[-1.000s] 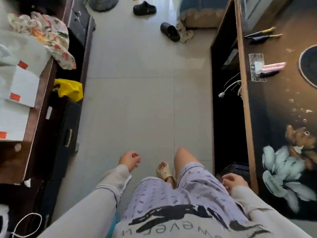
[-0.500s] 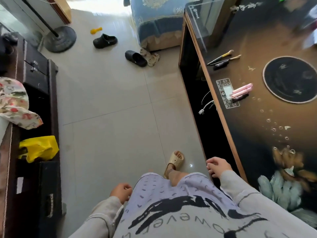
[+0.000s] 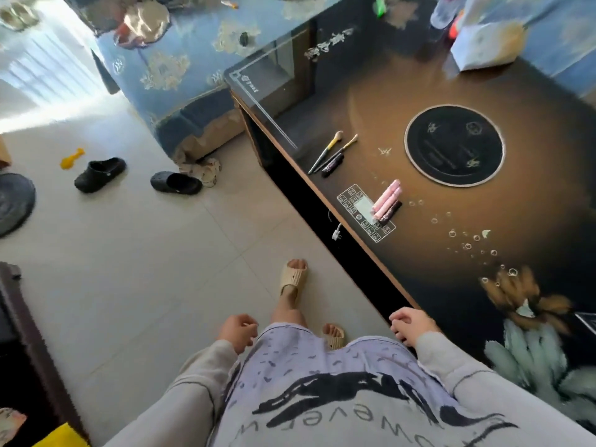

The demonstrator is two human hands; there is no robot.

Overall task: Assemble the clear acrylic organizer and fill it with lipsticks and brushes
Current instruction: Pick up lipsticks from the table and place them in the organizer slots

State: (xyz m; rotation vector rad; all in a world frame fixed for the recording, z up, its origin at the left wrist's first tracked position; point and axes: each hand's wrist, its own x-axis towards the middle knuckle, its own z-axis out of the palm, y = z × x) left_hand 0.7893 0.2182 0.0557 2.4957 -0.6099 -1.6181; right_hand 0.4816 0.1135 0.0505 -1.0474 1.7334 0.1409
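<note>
Both grips loosely curled, holding nothing: left hand (image 3: 238,330) at thigh, right hand (image 3: 409,324) by worktop (image 3: 532,195) edge. Lipsticks (image 3: 387,201) & brushes (image 3: 332,151) lie well ahead of right grip, near that edge. No organizer visible. Risk: hasty reach rolls round tubes off onto floor.

- The white box (image 3: 483,43) at the table's far end is blurred.
- The dark mat (image 3: 14,201) on the floor is cut by the left edge.
- The control panel (image 3: 358,208) markings are too small to read.
</note>
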